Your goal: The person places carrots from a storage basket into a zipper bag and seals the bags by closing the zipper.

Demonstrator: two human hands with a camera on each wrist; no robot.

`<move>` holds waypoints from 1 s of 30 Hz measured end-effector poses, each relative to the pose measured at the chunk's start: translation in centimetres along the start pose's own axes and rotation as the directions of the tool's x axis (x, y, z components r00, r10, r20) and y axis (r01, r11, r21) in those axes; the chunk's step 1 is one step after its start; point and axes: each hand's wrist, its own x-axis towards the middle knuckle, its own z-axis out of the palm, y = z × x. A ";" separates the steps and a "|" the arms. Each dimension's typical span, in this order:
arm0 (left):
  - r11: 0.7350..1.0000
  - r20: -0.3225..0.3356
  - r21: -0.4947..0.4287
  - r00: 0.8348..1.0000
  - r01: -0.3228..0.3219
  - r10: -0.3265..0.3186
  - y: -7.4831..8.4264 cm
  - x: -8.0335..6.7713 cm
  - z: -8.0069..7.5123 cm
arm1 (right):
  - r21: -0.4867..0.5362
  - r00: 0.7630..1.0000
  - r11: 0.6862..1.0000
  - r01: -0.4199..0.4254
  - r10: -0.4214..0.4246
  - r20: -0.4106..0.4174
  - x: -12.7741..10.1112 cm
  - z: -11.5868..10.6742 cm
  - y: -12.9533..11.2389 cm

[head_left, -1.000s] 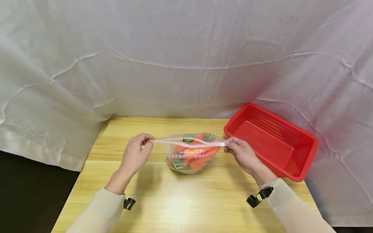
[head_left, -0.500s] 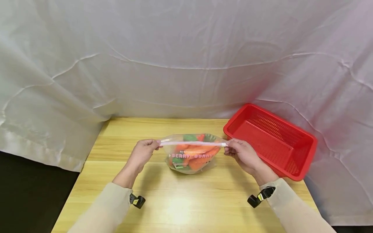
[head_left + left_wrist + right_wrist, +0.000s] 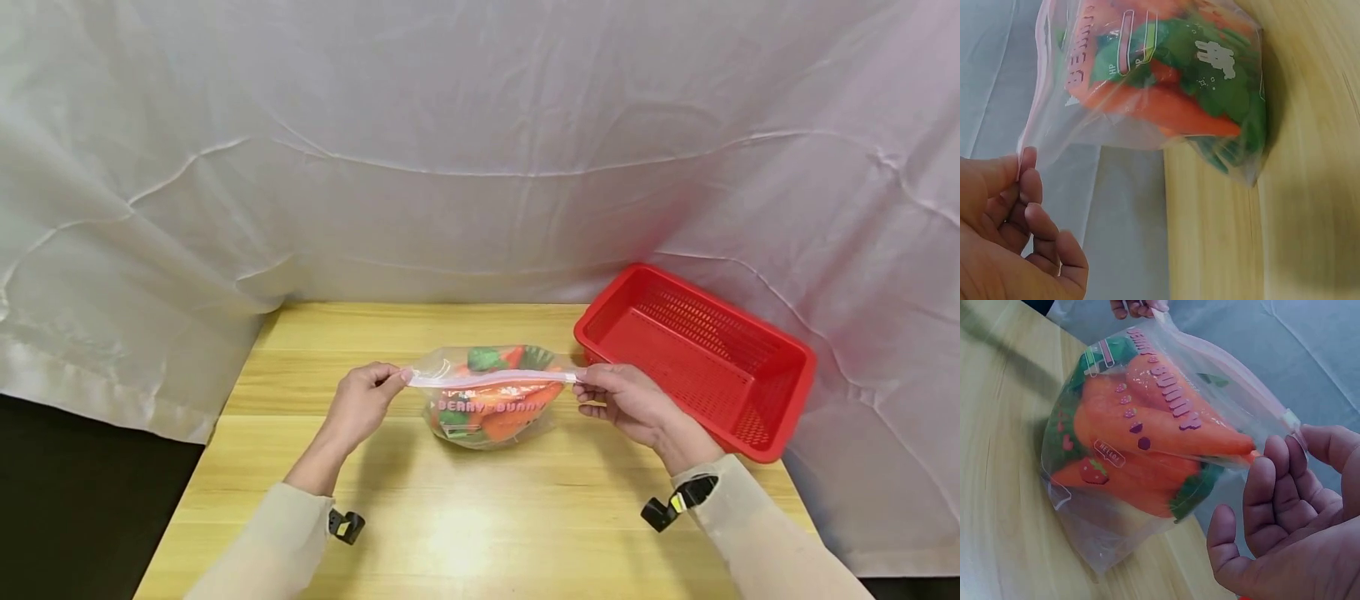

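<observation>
A clear zip bag [image 3: 491, 417] with pink "Berry Bunny" lettering stands on the wooden table, filled with several orange carrots [image 3: 1166, 428] with green tops. My left hand [image 3: 362, 407] pinches the left end of its pinkish zip strip between thumb and forefinger. At the strip's other end, my right hand [image 3: 630, 408] pinches the corner right beside the white slider [image 3: 1290, 419]. The strip stretches between both hands along the bag's top. In the left wrist view, the other fingers of the left hand [image 3: 1016, 231] curl loosely below the strip.
A red plastic basket [image 3: 797, 392] with perforated walls sits at the table's right rear, just beyond the right hand. Grey-white cloth [image 3: 450, 225] hangs behind the table [image 3: 450, 533]. Dark floor [image 3: 82, 500] shows past the left edge.
My left hand has moved right and taken hold of the zip strip's left end. The bag's mouth, gaping earlier, is now drawn into one line. The right hand stays at its corner.
</observation>
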 end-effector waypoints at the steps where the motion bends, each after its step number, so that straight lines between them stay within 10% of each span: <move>1: 1.000 0.003 -0.022 1.000 0.007 -0.007 -0.1 0.0 0.0 | -0.001 1.000 1.000 0.004 -0.004 0.006 -0.1 0.0 0.0; 8: 0.961 0.057 -0.267 0.997 0.072 -0.059 -0.7 0.1 -0.1 | 0.055 0.998 0.997 0.056 -0.057 0.016 -0.2 1.0 0.7; 20: 0.916 0.090 -0.368 0.987 0.158 -0.134 -0.7 -0.1 -0.2 | 0.076 0.996 0.993 0.091 -0.092 0.007 -0.2 1.3 1.3; 26: 0.831 0.059 -0.504 0.969 0.235 -0.238 -0.3 -2.4 2.1 | 0.065 0.995 0.993 0.098 -0.099 0.009 -0.2 1.5 1.5; 30: 0.802 0.094 -0.558 0.976 0.214 -0.194 1.4 -4.1 4.5 | 0.055 0.994 0.993 0.105 -0.105 0.004 -0.3 1.6 1.4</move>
